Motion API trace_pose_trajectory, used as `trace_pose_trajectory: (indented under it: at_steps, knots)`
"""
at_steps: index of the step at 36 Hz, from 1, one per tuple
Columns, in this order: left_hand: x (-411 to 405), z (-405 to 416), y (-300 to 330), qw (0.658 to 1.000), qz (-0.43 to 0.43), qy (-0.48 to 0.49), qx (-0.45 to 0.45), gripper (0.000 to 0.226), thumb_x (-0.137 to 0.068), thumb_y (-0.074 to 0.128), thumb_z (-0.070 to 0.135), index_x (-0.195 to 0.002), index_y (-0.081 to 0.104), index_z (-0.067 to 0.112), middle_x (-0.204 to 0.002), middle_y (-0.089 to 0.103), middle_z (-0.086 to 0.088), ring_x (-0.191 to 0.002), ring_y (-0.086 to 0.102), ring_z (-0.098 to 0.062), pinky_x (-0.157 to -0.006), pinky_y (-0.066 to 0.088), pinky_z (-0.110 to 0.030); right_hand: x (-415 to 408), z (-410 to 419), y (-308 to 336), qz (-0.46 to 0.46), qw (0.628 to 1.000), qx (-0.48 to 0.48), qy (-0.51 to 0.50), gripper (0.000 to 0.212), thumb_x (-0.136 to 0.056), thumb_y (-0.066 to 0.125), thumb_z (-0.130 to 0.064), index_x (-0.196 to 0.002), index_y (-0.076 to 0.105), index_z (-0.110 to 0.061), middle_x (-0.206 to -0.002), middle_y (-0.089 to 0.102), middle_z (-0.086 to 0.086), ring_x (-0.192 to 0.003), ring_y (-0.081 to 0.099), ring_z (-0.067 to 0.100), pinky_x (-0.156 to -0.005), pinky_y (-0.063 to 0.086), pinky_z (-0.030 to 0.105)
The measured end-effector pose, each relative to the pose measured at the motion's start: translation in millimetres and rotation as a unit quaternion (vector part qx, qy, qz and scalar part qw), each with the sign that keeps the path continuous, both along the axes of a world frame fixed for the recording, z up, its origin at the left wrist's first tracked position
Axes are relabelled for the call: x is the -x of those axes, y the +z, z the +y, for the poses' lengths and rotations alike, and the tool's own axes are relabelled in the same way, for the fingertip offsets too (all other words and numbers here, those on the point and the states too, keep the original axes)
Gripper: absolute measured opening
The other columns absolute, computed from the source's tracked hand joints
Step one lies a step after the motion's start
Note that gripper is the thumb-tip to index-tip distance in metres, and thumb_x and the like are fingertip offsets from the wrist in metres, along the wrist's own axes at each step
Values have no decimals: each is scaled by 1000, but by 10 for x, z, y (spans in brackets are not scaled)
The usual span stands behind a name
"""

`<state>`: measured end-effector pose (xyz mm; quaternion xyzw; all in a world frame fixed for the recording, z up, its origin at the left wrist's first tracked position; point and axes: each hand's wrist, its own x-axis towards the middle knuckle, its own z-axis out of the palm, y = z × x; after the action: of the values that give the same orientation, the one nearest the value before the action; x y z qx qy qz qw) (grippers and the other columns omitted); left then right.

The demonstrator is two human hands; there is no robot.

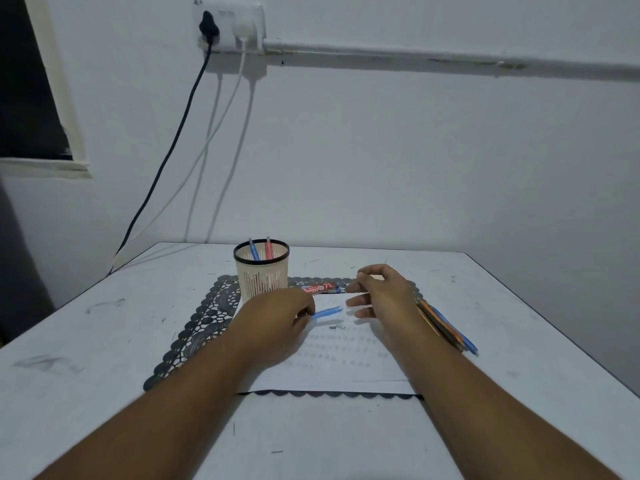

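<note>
Your left hand (277, 315) pinches the blue pencil (329, 311) — right hand (381, 292) loose, empty — keep it level, reach for the lead case (320, 288).

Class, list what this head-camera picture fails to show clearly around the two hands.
Head view, all:
Blue pen: near end hidden in the left hand grip.
Red case: label too small and blurred to read.
Paper: faint writing blurred, unreadable.
Pencils: far ends hidden behind the right hand and wrist.
Small grey piece: too small to identify.
</note>
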<state>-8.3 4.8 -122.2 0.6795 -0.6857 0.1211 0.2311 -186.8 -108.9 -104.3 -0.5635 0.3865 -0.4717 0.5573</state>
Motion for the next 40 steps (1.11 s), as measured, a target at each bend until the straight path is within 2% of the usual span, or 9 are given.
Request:
trace_pose_trajectory:
  at_steps: [3,7,17,25,30,36,40]
  knots:
    - [-17,7,18,1000,25,18,1,8,-98,53,34,-92,60,33,-85,62,14,-79,55,-7,-66,48,-29,-22,51,31,2,1000,24,13,6,-105,57,-14,-108,62,-13,-84,78,11,-63,69,27,-50,54,33]
    - [25,16,35,998,50,38,8,9,-97,53,39,-92,58,34,-84,62,13,-77,55,-7,-59,43,-27,-58,116,29,-8,998,55,28,7,-106,57,-15,-109,62,-11,-84,78,11,-66,68,25,-51,51,33]
    - [13,10,57,997,54,46,-1,9,-99,52,37,-100,60,34,-92,63,11,-81,56,-9,-71,54,-35,-91,135,-6,-1,996,89,23,5,-105,58,-17,-103,62,-15,-86,79,7,-67,70,24,-55,54,36]
    - [40,11,64,998,48,43,5,9,-101,51,34,-101,60,36,-94,63,13,-83,55,-8,-65,46,-27,-102,144,-22,6,995,100,21,5,-106,58,-19,-104,61,-16,-86,79,4,-65,70,21,-55,56,37]
    - [5,5,48,998,53,39,-5,9,-101,51,35,-102,60,35,-97,66,11,-85,57,-11,-70,50,-30,-118,164,-62,3,993,111,32,6,-105,58,-15,-101,62,-13,-84,77,4,-65,69,19,-56,55,38]
    - [23,-21,21,997,51,57,19,4,-99,55,37,-96,58,38,-86,61,15,-75,54,-4,-57,40,-22,-112,130,-29,-24,994,111,8,4,-104,59,-16,-101,61,-16,-86,78,5,-67,69,20,-54,54,34]
    - [-3,-24,24,997,52,47,11,7,-100,53,33,-98,59,36,-89,63,14,-77,55,-6,-59,39,-24,-109,129,-44,-18,994,108,10,5,-105,59,-16,-101,61,-15,-85,78,4,-67,69,21,-54,55,35]
